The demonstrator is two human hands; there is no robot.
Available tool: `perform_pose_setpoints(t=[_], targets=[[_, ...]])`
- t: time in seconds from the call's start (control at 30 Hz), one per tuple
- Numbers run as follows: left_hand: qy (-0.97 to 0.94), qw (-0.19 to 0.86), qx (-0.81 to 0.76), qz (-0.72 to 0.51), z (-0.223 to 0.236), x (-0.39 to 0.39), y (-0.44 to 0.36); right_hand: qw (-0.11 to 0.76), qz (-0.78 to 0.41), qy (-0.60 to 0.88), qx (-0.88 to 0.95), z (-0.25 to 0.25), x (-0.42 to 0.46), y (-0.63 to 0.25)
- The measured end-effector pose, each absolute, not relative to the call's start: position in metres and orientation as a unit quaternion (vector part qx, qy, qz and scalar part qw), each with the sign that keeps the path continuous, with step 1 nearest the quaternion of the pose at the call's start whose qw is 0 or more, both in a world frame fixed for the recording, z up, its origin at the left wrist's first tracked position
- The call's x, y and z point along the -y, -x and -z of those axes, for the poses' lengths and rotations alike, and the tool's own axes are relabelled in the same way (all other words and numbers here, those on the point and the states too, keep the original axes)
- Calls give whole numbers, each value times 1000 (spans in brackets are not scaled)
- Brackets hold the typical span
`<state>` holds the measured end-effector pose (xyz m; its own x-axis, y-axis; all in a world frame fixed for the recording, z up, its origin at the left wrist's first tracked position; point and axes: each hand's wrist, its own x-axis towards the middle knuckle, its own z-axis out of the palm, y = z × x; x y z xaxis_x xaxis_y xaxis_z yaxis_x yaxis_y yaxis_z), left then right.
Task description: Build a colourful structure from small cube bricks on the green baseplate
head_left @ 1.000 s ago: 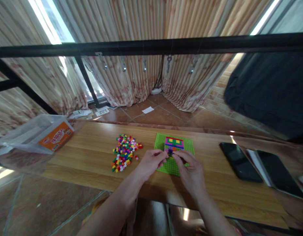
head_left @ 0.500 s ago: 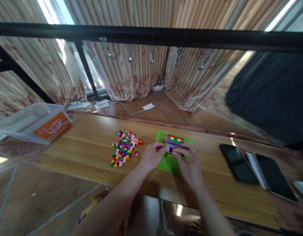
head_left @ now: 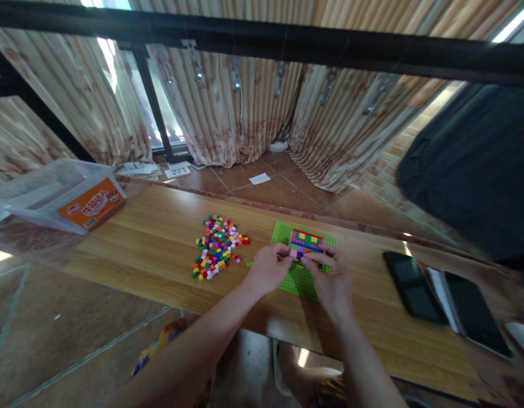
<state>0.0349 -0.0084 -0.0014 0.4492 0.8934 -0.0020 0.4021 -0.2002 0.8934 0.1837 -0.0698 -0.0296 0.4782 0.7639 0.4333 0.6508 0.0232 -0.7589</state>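
A green baseplate [head_left: 298, 280] lies on the wooden table [head_left: 151, 238] and carries a small block of pink, green, yellow and purple bricks [head_left: 306, 242]. My left hand [head_left: 268, 269] rests on the plate's left side, its fingers pinched at the near left corner of the brick block. My right hand [head_left: 329, 280] covers the plate's near right part, fingertips pressed on the block's front edge. Whether either hand holds a loose brick is hidden. A heap of small coloured bricks [head_left: 217, 246] lies to the left of my left hand.
A clear plastic box with an orange label [head_left: 70, 201] stands at the table's far left. Two dark phones [head_left: 410, 286] [head_left: 478, 314] lie at the right, with a white strip between them. A black bar crosses the top; curtains and tiled floor lie beyond.
The view has tilted and shifted. Both hands have moved slightly up the plate and now press closer on the brick block's front edge.
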Motion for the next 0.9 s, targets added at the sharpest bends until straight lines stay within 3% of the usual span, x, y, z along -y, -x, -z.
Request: perform_pose_setpoints(t=[0.63,0.8,0.9], targets=[[-741,410,-463,-260,0,13,-36,512,-45,677,527,31,72,-181],[-740,414,-457,-268,3,10,-33,583,-66,700,406,25,77,-192],[-757,400,-447,-261,3,9,-33,594,-136,719,333,32,76,-200]])
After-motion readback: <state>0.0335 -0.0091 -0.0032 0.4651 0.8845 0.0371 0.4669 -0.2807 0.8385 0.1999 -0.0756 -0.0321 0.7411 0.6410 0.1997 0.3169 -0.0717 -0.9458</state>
